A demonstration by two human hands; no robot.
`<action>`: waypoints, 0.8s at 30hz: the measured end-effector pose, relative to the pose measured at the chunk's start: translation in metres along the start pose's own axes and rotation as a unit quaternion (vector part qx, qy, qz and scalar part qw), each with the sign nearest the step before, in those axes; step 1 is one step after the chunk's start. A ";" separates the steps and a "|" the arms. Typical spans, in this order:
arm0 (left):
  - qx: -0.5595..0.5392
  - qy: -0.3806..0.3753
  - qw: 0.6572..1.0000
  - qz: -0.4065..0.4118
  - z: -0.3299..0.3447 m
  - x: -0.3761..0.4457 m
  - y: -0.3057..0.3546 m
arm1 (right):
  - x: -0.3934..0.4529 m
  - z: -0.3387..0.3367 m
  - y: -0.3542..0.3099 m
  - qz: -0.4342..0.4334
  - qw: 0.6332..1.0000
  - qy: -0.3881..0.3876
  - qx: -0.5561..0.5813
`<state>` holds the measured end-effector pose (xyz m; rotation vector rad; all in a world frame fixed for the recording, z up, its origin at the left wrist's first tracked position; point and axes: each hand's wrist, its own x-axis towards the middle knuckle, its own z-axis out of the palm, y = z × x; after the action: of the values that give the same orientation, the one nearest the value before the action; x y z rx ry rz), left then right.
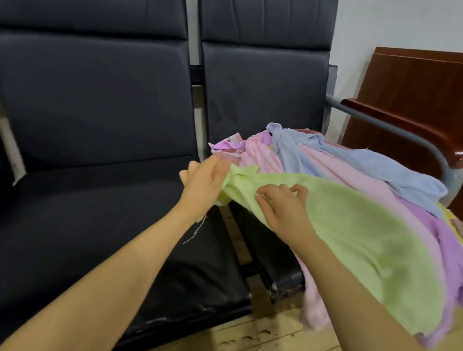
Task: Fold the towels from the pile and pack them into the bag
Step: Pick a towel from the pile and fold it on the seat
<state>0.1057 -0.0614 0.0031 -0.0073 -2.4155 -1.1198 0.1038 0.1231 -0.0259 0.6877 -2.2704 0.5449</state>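
A pile of towels covers the right-hand seat: a light green towel on top, with pink, blue and purple towels under and behind it. My left hand grips the green towel's bunched left corner. My right hand lies on the green towel's near edge, its fingers curled and pinching the cloth. The green towel hangs over the seat's front edge. No bag is in view.
Two dark padded chairs stand side by side; the left seat holds nothing. A metal armrest with a wooden top borders the pile on the right. A brown wooden board leans on the wall. The wooden floor lies below.
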 end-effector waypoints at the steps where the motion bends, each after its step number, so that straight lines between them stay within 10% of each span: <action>1: -0.002 0.000 1.000 -0.018 -0.011 -0.004 -0.004 | 0.003 0.003 -0.010 -0.005 1.000 0.011 0.012; 9: 0.174 0.052 0.983 0.012 -0.102 -0.031 -0.066 | 0.044 0.033 -0.105 -0.057 0.994 0.003 0.090; 17: 0.441 0.209 0.867 0.105 -0.189 -0.038 -0.130 | 0.087 0.086 -0.199 -0.134 0.984 0.067 0.095; 24: 0.491 0.202 0.847 -0.016 -0.229 -0.043 -0.169 | 0.101 0.130 -0.259 -0.090 0.978 0.047 0.181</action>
<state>0.2058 -0.3312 -0.0102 0.5398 -2.3037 0.2110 0.1346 -0.1802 0.0070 1.0127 -2.0140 0.8941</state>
